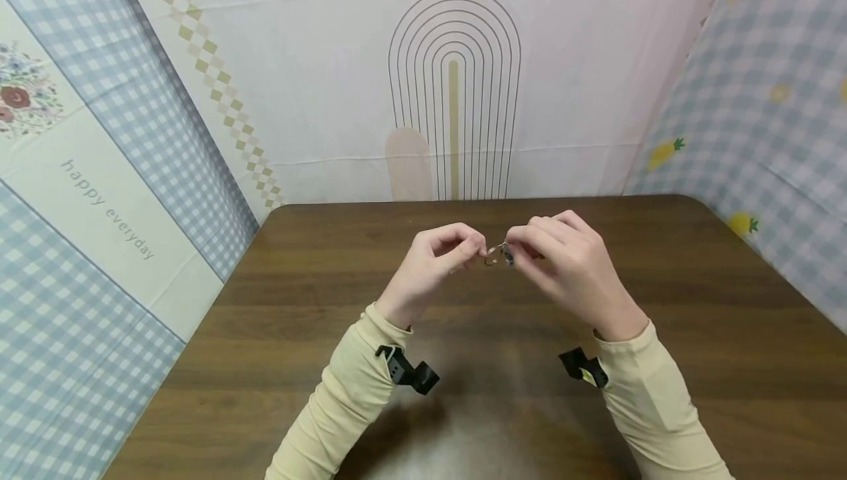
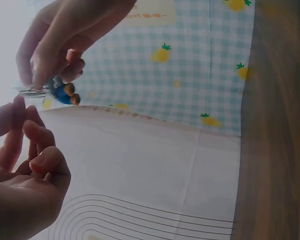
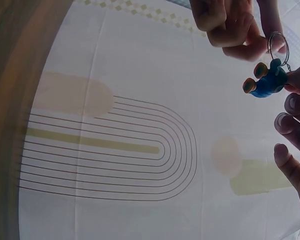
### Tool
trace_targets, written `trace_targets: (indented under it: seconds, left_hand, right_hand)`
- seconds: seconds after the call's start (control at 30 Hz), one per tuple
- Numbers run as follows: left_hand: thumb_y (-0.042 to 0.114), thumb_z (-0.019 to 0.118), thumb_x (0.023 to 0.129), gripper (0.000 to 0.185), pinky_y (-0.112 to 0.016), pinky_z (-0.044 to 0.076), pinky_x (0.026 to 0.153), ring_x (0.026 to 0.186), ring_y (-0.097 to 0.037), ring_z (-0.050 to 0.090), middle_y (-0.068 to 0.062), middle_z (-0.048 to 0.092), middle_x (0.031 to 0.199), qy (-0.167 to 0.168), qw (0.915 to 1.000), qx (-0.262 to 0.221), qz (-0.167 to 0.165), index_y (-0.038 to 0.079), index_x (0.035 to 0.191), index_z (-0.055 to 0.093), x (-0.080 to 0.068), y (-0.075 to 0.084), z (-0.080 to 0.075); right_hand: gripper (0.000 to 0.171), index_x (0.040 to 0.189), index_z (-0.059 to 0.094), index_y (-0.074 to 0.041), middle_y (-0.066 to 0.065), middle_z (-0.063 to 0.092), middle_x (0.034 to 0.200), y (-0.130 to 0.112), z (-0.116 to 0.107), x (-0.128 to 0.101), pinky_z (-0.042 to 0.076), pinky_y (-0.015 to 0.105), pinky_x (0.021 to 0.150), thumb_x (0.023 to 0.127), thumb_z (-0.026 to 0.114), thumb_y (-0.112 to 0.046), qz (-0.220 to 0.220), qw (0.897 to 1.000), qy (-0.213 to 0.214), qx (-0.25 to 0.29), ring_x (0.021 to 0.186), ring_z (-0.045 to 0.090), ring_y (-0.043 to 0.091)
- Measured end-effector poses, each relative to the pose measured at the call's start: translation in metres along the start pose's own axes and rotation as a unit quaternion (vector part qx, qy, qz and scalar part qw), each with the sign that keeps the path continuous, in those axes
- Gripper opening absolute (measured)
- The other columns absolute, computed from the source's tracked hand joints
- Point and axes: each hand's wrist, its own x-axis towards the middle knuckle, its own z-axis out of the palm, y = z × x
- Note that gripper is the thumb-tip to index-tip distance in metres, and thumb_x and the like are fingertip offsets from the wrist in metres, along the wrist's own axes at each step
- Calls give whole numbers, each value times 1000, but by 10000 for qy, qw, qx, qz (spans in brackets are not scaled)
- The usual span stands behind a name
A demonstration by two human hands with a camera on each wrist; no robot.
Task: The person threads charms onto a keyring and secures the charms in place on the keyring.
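Between the two hands, above the table, hangs a keychain: a metal split ring (image 3: 288, 49) joined by a short chain to a small blue figurine (image 3: 269, 84) with orange-brown feet. My left hand (image 1: 437, 263) pinches the ring between thumb and index finger, its other fingers curled loosely. On the other side, my right hand (image 1: 569, 267) pinches the keychain by the figurine's end with its fingertips. The figurine juts out below the right fingertips in the left wrist view, its upper part hidden by them.
Below the hands lies a brown wood-grain table (image 1: 490, 414). A white patterned cloth (image 1: 317, 83) hangs behind it, with blue checked cloth (image 1: 761, 112) at the sides. Each sleeved forearm wears a black wrist camera (image 1: 406, 371).
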Motion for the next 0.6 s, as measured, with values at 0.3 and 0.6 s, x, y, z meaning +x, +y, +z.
trace_targets:
  seconds: [0.3, 0.6]
  left_hand:
    - [18, 65, 93, 16, -22, 43, 67, 72, -6, 55, 8, 64, 80, 182, 9943, 1049, -90, 3, 93, 68, 0, 0, 2]
    - [7, 67, 89, 9, -21, 44, 67, 72, -9, 55, -5, 66, 82, 13, 9975, 690, 144, -1, 92, 66, -3, 0, 1]
  right_hand:
    - [18, 85, 65, -8, -1, 58, 68, -1, 5, 0, 44, 30, 69, 94, 51, -13, -60, 10000, -45, -35, 61, 50, 9]
    - [9, 86, 64, -8, -1, 58, 69, -2, 6, -2, 44, 30, 69, 81, 65, 0, -49, 9999, -123, 7, 61, 51, 9]
